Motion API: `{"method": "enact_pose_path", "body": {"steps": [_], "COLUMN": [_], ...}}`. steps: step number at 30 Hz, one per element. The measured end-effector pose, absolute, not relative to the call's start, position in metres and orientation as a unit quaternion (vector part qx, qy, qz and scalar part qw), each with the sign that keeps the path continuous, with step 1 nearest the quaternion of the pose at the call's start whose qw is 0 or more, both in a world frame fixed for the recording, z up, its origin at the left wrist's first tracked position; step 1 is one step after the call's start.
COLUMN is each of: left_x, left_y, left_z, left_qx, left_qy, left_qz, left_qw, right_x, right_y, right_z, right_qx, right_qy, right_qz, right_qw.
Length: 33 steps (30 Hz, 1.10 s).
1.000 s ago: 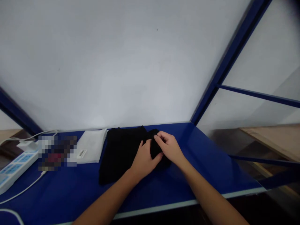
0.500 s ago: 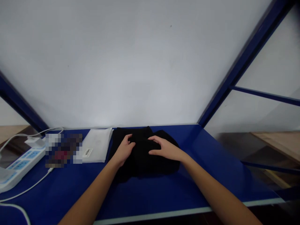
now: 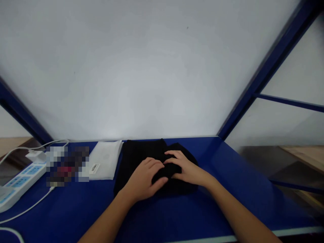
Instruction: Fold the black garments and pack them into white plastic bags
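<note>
A folded black cloth, soft and likely a garment, lies on the blue tabletop close to the wall. My left hand rests on its front middle, fingers curved over a raised bunch of the fabric and thumb on the near side. From the right, my right hand curls round the same bunch, its thumb partly hidden in the dark folds. The fingertips of both hands nearly meet. Dark fabric hides how firmly each hand grips.
Left of the cloth lies a flat white packet with a barcode label. Beyond it are a blurred-out item, a white power strip with a plugged-in adapter, and white cables. Blue frame posts flank the wall.
My left hand has moved right and nearer, turning over the cloth's middle. My right hand has curled further round the fabric, and the hands are closer together. The view has shifted slightly.
</note>
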<state>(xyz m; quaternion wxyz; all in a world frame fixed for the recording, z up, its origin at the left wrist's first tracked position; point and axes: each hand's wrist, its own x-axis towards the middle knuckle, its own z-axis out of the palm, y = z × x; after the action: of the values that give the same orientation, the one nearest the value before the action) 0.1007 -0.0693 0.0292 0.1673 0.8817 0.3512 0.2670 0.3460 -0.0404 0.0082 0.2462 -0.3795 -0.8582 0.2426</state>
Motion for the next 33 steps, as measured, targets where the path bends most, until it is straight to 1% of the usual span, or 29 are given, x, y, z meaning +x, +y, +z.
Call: {"method": "enact_pose_path", "body": {"steps": [2, 4, 7, 9, 12, 14, 16, 17, 19, 21, 26, 28, 30, 33], "left_x": [0.106, 0.108, 0.104, 0.098, 0.088, 0.083, 0.08, 0.079, 0.078, 0.078, 0.082, 0.086, 0.089, 0.089], "left_y": [-0.075, -0.077, -0.077, -0.076, -0.07, -0.062, -0.052, -0.046, -0.036, -0.029, -0.032, -0.04, -0.048, -0.055], "left_z": [0.031, 0.031, 0.032, 0.036, 0.039, 0.035, 0.027, 0.021, 0.01, 0.001, 0.001, 0.007, 0.012, 0.012], "left_qx": [0.898, 0.9, 0.89, 0.867, 0.808, 0.759, 0.711, 0.692, 0.674, 0.676, 0.72, 0.768, 0.829, 0.886], "left_qy": [0.348, 0.363, 0.392, 0.409, 0.419, 0.43, 0.456, 0.473, 0.51, 0.536, 0.528, 0.487, 0.439, 0.41], "left_qz": [0.219, 0.198, 0.181, 0.188, 0.236, 0.267, 0.294, 0.311, 0.358, 0.403, 0.44, 0.415, 0.346, 0.218], "left_qw": [0.154, 0.136, 0.15, 0.214, 0.341, 0.409, 0.448, 0.447, 0.396, 0.305, 0.098, 0.031, -0.002, 0.002], "right_x": [0.342, 0.337, 0.329, 0.325, 0.321, 0.318, 0.314, 0.311, 0.304, 0.298, 0.291, 0.292, 0.294, 0.301], "right_y": [-0.041, -0.042, -0.048, -0.053, -0.058, -0.056, -0.05, -0.045, -0.034, -0.025, -0.019, -0.022, -0.027, -0.033], "right_z": [0.007, 0.007, 0.01, 0.012, 0.014, 0.012, 0.007, 0.004, -0.004, -0.011, -0.022, -0.02, -0.014, -0.006], "right_qx": [-0.383, -0.378, -0.351, -0.347, -0.39, -0.412, -0.427, -0.441, -0.482, -0.517, -0.518, -0.503, -0.471, -0.422], "right_qy": [-0.861, -0.862, -0.863, -0.856, -0.825, -0.801, -0.774, -0.755, -0.715, -0.692, -0.728, -0.749, -0.783, -0.847], "right_qz": [0.206, 0.187, 0.193, 0.221, 0.275, 0.303, 0.322, 0.329, 0.334, 0.314, 0.166, 0.104, 0.059, 0.053], "right_qw": [0.264, 0.283, 0.308, 0.312, 0.303, 0.312, 0.34, 0.356, 0.381, 0.394, 0.418, 0.419, 0.403, 0.318]}}
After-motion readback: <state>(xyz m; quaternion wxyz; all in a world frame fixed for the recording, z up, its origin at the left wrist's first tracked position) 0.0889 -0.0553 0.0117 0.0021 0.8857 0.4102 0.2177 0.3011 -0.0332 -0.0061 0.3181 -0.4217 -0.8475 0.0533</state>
